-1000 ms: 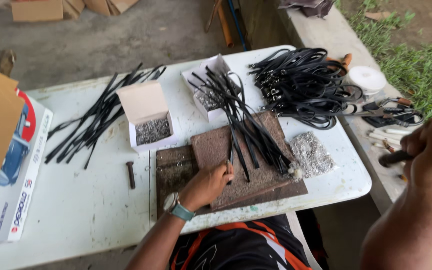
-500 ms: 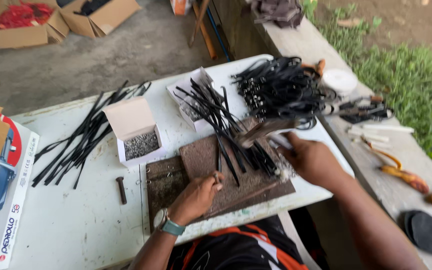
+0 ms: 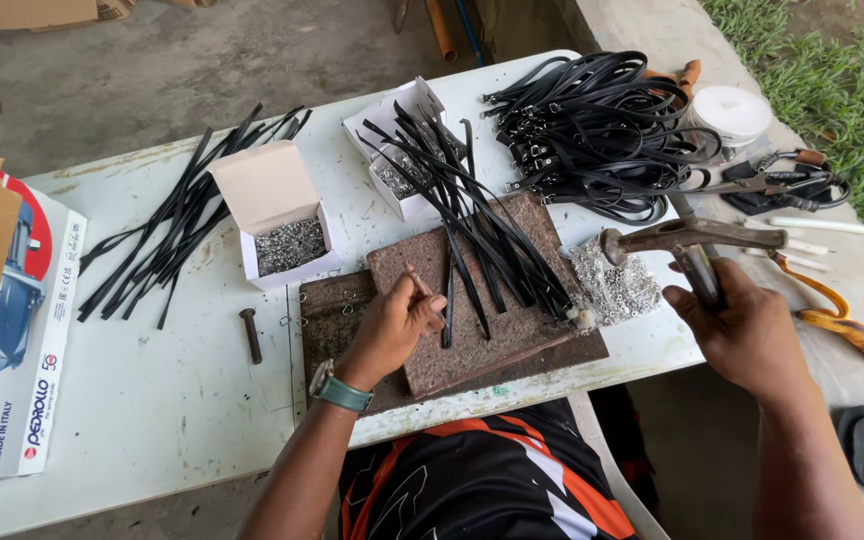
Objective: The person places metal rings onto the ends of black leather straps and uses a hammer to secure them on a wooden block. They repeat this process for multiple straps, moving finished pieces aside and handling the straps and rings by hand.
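My left hand (image 3: 395, 325) rests on a reddish stone slab (image 3: 512, 335) and pinches a small metal punch upright on a black strap (image 3: 449, 300). A watch with a teal band sits on that wrist. My right hand (image 3: 737, 325) grips the handle of a rusty hammer (image 3: 687, 240), raised above the table's right end. Several black straps (image 3: 472, 200) fan across the slab. A pile of small silver rivets (image 3: 620, 285) lies between the slab and the hammer.
Two open white boxes of rivets (image 3: 287, 240) (image 3: 392, 165), a loose strap bundle (image 3: 182, 225) at left, finished buckled straps (image 3: 602, 130) at back right, a dark bolt (image 3: 250, 335), a printed carton (image 3: 12, 330) at left. Tools and a white tape roll (image 3: 730, 110) lie on the ledge.
My right hand has picked up the hammer from the ledge at right and brought it over the table. My left hand now holds the punch on a strap.
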